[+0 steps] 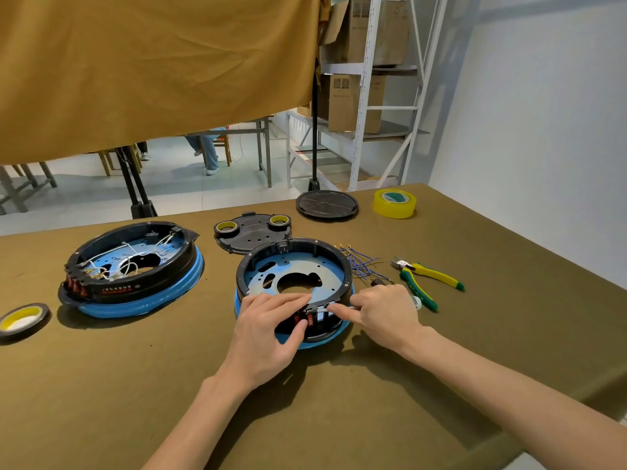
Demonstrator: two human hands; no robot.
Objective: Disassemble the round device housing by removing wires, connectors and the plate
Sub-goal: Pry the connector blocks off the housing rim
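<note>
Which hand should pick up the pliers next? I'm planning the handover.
Probably the right hand: the pliers lie just beyond it on the table, while the left hand grips the housing's near rim and would have to cross over.

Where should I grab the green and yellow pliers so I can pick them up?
Grab the pliers by the two green and yellow handles, coming from above. The handles are long and spread apart, pointing toward the near right, with open cloth around them. The metal jaws point toward the loose blue wires, so stay away from that end.
</note>
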